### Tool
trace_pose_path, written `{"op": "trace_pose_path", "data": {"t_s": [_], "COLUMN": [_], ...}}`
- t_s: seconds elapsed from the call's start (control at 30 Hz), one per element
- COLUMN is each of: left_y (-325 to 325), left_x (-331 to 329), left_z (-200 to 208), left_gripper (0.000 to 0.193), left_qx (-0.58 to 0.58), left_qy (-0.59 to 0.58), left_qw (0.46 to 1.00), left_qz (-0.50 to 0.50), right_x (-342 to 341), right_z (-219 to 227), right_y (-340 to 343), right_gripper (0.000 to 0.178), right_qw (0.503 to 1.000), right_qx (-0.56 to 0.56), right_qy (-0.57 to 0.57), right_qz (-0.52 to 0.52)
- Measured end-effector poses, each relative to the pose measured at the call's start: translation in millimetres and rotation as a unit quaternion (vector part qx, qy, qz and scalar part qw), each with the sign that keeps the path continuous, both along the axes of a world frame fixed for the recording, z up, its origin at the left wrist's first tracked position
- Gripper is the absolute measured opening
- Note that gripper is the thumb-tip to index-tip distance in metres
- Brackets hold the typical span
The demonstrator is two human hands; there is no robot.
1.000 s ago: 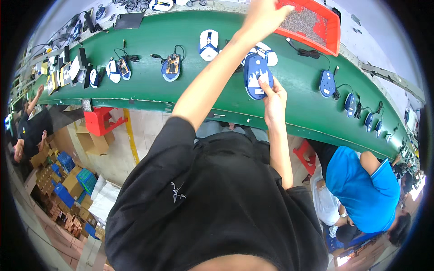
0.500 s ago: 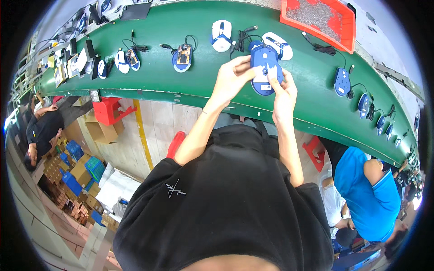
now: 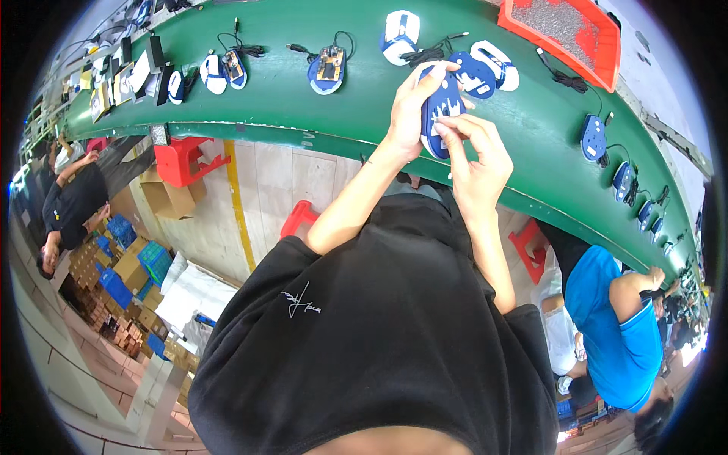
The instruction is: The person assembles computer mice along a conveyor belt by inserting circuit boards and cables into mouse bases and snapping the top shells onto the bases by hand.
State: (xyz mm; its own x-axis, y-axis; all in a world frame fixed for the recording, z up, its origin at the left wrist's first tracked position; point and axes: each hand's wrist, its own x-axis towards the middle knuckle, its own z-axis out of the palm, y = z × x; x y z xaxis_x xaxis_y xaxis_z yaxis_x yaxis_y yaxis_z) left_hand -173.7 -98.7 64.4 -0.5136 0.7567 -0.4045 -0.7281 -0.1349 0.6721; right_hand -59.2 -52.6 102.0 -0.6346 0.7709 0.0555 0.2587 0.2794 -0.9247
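Blue side up, holding a computer mouse (image 3: 442,106) over the near part of a green table (image 3: 250,95) with the left hand (image 3: 412,110), curled around its edge. Right hand (image 3: 479,152) close by its lower end, thumb and finger almost together; can't tell if pinching anything tiny. Just past it, another blue mouse bottom (image 3: 474,74) beside a white-and-blue mouse top (image 3: 497,64). Farther off, a red tray (image 3: 607,74) of little grey bits (image 3: 552,23).

No readable text; white script (image 3: 301,300) on black shirt (image 3: 383,322) too indistinct.
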Motion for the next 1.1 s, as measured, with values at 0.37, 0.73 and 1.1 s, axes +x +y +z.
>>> {"op": "trace_pose_path", "data": {"t_s": [0.37, 0.73, 1.1], "left_y": [-11.8, -9.1, -16.0], "left_x": [-5.3, -8.7, -22.9], "left_z": [10.3, 32.5, 28.5], "left_gripper": [0.042, 0.038, 0.039], "left_qx": [-0.039, -0.156, -0.121], "left_qy": [0.003, 0.094, 0.126], "left_qw": [0.999, 0.983, 0.984], "left_qz": [-0.001, 0.022, 0.035], "right_x": [-11.5, -22.3, -20.1], "right_z": [12.2, 15.3, 20.8], "right_y": [0.0, -12.3, -8.1], "right_gripper": [0.013, 0.014, 0.056], "right_qw": [0.997, 0.982, 0.990], "right_qx": [0.062, 0.182, -0.121], "right_qy": [-0.005, -0.042, -0.026], "right_qz": [0.045, 0.021, 0.073]}}
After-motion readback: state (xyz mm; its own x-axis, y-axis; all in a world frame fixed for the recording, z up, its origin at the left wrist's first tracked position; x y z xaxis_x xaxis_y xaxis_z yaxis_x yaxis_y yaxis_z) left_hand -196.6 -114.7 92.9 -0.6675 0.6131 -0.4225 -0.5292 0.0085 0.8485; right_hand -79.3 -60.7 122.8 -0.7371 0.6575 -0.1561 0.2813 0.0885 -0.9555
